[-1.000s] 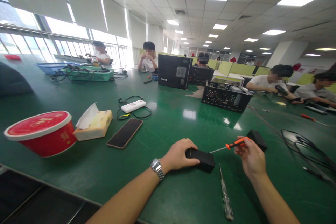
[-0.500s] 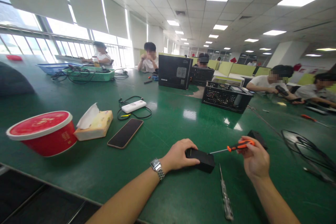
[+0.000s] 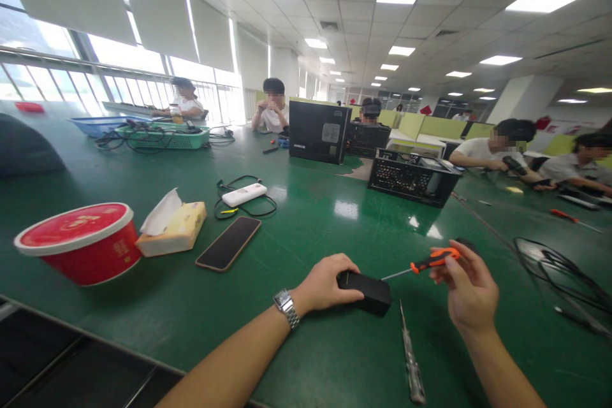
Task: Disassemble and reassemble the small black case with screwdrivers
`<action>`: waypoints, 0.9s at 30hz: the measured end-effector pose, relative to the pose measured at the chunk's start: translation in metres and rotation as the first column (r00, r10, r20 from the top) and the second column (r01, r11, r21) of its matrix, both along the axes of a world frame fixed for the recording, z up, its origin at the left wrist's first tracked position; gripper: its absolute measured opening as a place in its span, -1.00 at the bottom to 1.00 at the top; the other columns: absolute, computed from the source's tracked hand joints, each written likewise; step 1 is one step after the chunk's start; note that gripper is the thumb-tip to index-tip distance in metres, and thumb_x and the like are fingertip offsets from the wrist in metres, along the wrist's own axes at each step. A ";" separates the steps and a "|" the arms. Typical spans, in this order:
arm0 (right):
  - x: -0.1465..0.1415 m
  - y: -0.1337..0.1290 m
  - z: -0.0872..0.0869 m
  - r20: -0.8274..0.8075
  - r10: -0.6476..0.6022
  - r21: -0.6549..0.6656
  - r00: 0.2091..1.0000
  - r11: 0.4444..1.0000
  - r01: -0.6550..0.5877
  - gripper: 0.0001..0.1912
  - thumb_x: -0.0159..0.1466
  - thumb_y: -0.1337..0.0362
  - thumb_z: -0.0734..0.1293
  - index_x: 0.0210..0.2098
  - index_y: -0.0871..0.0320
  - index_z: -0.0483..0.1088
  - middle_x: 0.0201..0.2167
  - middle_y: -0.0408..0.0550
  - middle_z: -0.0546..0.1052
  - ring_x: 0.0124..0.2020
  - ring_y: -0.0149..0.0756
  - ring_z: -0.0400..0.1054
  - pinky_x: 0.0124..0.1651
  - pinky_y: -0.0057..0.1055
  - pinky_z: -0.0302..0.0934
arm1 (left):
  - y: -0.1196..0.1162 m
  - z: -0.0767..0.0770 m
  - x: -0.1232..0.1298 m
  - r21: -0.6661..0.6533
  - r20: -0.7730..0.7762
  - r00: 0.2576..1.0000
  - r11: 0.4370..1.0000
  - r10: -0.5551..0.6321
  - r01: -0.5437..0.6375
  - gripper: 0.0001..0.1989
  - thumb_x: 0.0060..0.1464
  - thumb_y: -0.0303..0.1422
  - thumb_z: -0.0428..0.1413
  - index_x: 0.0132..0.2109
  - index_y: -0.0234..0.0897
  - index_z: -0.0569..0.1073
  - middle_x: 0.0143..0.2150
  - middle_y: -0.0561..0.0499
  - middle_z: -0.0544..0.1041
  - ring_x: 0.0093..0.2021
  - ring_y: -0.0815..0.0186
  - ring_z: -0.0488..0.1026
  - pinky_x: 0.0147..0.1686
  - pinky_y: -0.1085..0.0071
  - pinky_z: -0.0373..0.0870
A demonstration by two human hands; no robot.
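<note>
On the green tabletop lies a small black box-shaped device (image 3: 370, 293), its exact kind unclear. My left hand (image 3: 327, 284), with a watch (image 3: 285, 307) on the wrist, is closed around its left end. An orange-and-black screwdriver (image 3: 435, 259) is held by the handle in the fingers of my right hand (image 3: 471, 290). Its shaft slants down to the left, and the tip meets the far edge of the device. Partly hidden behind my right hand is another black object (image 3: 466, 244). Nearer to me, a screwdriver with a clear handle (image 3: 412, 357) lies on the table.
To the left are a red tub (image 3: 81, 245), a tissue pack (image 3: 174, 229), a phone (image 3: 228, 243) and a white device with a cable (image 3: 243, 194). Computer cases (image 3: 414, 178) stand further back. Black cables (image 3: 559, 274) lie at right. Several people sit around the table.
My right hand has shifted slightly to the right, and its fingers have opened a little around the screwdriver handle. My left hand and the black device stay in place.
</note>
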State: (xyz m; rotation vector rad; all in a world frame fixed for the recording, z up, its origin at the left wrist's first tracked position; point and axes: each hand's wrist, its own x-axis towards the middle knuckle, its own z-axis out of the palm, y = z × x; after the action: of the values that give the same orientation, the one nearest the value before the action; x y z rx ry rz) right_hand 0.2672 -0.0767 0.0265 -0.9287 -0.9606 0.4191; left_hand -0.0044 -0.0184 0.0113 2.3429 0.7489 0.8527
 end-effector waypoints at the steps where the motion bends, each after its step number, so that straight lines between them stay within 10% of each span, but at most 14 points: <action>1: 0.000 -0.001 0.000 -0.002 0.001 -0.002 1.000 1.000 -0.001 -0.59 0.11 0.21 0.45 -0.05 0.14 0.44 -0.29 -0.02 0.58 -0.60 -0.38 0.37 -0.57 -0.41 0.22 | 0.000 0.000 0.000 0.002 0.001 1.000 1.000 0.000 0.000 -0.63 -0.02 -0.17 0.29 -0.11 -0.27 0.51 -0.14 -0.06 0.51 -0.15 0.21 0.44 -0.14 0.37 0.36; 8: 0.010 0.004 0.008 0.339 -0.217 0.019 0.915 0.974 0.224 -0.71 0.10 0.18 0.46 -0.19 0.13 0.50 -0.50 -0.17 0.44 -0.59 -0.42 0.28 -0.52 -0.42 0.20 | 0.000 0.001 0.000 -0.004 -0.016 1.000 1.000 0.002 -0.002 -0.61 -0.04 -0.16 0.30 -0.11 -0.28 0.51 -0.15 -0.06 0.52 -0.16 0.21 0.45 -0.14 0.37 0.36; 17: 0.007 0.032 0.082 0.847 0.060 -0.103 0.528 0.993 0.051 -0.78 0.12 0.09 0.39 -0.31 0.06 0.54 -0.54 -0.16 0.51 -0.59 -0.38 0.32 -0.51 -0.44 0.23 | -0.002 0.002 -0.001 -0.019 -0.023 1.000 1.000 0.008 -0.009 -0.62 -0.06 -0.17 0.31 -0.11 -0.27 0.51 -0.14 -0.05 0.51 -0.15 0.20 0.45 -0.13 0.37 0.36; 27: -0.022 0.037 0.075 0.775 0.162 -0.146 0.611 0.986 -0.077 -0.68 0.18 0.12 0.39 -0.08 0.06 0.47 -0.47 -0.16 0.54 -0.51 -0.34 0.41 -0.42 -0.42 0.31 | -0.001 0.000 -0.001 -0.024 -0.019 1.000 1.000 0.008 -0.008 -0.61 -0.06 -0.18 0.31 -0.09 -0.25 0.50 -0.14 -0.04 0.50 -0.14 0.21 0.43 -0.11 0.37 0.34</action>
State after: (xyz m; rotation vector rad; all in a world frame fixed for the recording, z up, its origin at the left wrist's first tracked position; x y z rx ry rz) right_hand 0.2452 -0.0402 0.1010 -1.1693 -1.8432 0.1457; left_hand -0.0054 -0.0194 0.0116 2.3314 0.7728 0.8216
